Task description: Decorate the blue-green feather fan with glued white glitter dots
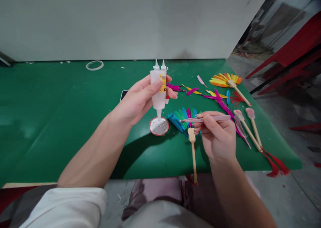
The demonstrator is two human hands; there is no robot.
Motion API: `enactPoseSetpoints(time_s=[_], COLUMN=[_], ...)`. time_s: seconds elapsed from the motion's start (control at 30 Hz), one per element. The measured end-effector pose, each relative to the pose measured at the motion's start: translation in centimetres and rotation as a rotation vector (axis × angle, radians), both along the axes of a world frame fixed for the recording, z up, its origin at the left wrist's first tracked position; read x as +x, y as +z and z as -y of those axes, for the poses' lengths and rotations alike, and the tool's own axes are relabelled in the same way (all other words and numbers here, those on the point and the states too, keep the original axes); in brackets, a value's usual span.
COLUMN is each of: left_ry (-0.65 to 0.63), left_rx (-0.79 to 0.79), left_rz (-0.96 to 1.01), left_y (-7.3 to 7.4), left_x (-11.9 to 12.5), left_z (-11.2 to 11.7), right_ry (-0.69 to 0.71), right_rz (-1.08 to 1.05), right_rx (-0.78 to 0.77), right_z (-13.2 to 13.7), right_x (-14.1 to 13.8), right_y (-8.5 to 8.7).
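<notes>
My left hand (142, 96) grips a cluster of white plastic glue bottles (158, 99), one with a yellow label. Two nozzles point up, and one points down at a small round dish (158, 127) with a red rim and whitish stuff in it. Whether that nozzle touches the dish I cannot tell. Pinched in my right hand (217, 134) are pink tweezers (213, 118), their tips pointing left over a feather fan (192, 134). Its blue, green and magenta feathers spread from a wooden handle that reaches past the table's front edge. My right hand covers part of the feathers.
Loose magenta and yellow feathers (220, 102) lie on the green table (62, 121). At right are a yellow-orange fan (227, 80) and two bare fan handles (253, 126) with red tassels. A phone-like object (123, 95) sits behind my left hand; a clear ring (94, 65) lies farther back.
</notes>
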State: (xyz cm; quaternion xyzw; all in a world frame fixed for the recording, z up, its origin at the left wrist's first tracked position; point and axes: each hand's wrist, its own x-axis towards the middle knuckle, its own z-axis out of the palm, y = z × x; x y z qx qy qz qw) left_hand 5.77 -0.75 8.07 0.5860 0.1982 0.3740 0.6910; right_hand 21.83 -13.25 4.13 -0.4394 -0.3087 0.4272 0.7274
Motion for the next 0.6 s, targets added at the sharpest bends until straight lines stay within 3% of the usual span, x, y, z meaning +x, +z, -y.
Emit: enactPoseSetpoints(time_s=[0.3,0.6], left_ry=[-0.074,0.148], left_rx=[0.026,0.256], left_rz=[0.013,-0.194], left_y=[-0.38,-0.85], left_x=[0.24,-0.18], left_z=[-0.46,-0.65], right_ry=[-0.007,-0.031], right_rz=[0.015,0.043], right_rx=[0.010,-0.001], right_z=[-0.02,-0.04], right_x=[0.13,0.14], right_y=[-0.08,0.08])
